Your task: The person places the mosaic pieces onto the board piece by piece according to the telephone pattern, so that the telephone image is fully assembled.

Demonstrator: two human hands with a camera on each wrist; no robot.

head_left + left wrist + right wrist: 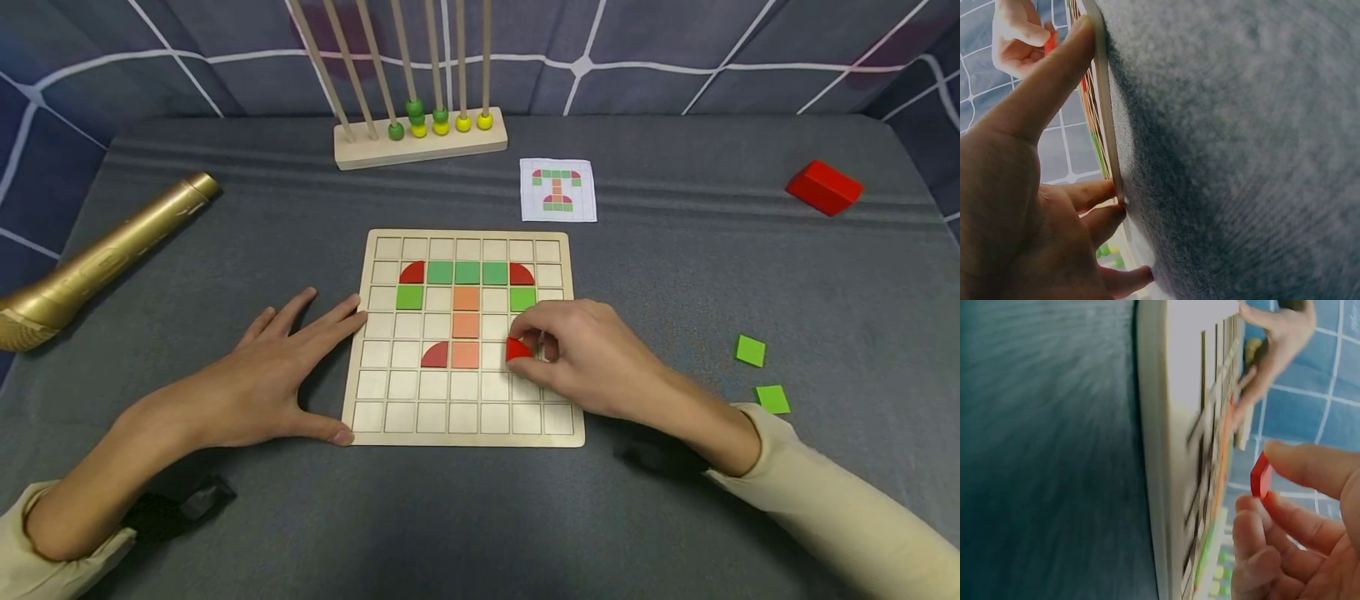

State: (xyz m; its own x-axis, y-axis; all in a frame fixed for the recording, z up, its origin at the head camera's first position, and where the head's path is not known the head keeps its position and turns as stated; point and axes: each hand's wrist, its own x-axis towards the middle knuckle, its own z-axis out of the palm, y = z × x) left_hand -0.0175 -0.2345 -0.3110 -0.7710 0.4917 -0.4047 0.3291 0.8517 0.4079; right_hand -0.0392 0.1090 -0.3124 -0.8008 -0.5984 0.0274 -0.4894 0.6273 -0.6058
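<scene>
A square wooden grid board [405, 417] lies on the table, with red quarter-round, green and orange square tiles in some cells. My right hand [592, 354] pinches a red quarter-round tile [517, 349] between thumb and fingertips, over the board's right half. In the right wrist view the red tile [1261, 476] is held on edge, apart from the board's surface. My left hand [255, 387] is spread at the board's left edge; its thumb and fingertips touch the rim [1107, 106]. A dark red quarter-round tile [435, 355] sits left of the lowest orange tile [465, 355].
Behind the board lies a pattern card [557, 210]. A peg stand [375, 154] with green and yellow beads stands at the back. Two loose green tiles [751, 351] and a red block [825, 188] lie to the right, a gold cylindrical object [120, 242] to the left.
</scene>
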